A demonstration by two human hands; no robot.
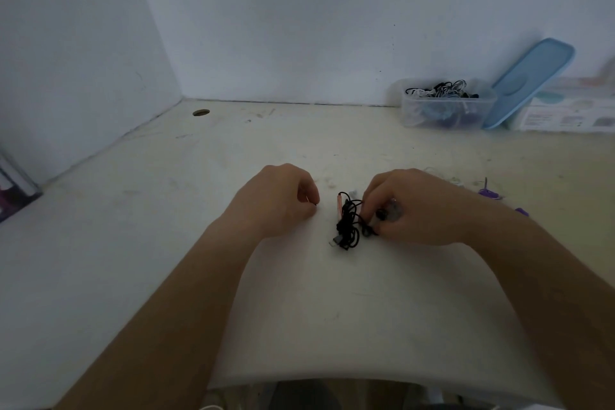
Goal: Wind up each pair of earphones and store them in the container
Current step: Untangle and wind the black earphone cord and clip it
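A bundle of black earphones lies on the white table between my two hands, its cable in loose loops with a plug end near the front. My right hand holds the right side of the bundle, fingers curled round the cable and an earbud. My left hand rests on the table just left of the bundle, fingers curled; a thin cable end may be pinched at its fingertips, but this is too small to tell. The clear plastic container stands at the back right, with several wound earphones inside.
A blue lid leans against the wall behind the container, next to a white box. Purple and white earphones lie on the table right of my right hand. A dark object stands at the left edge. A cable hole sits at the back left.
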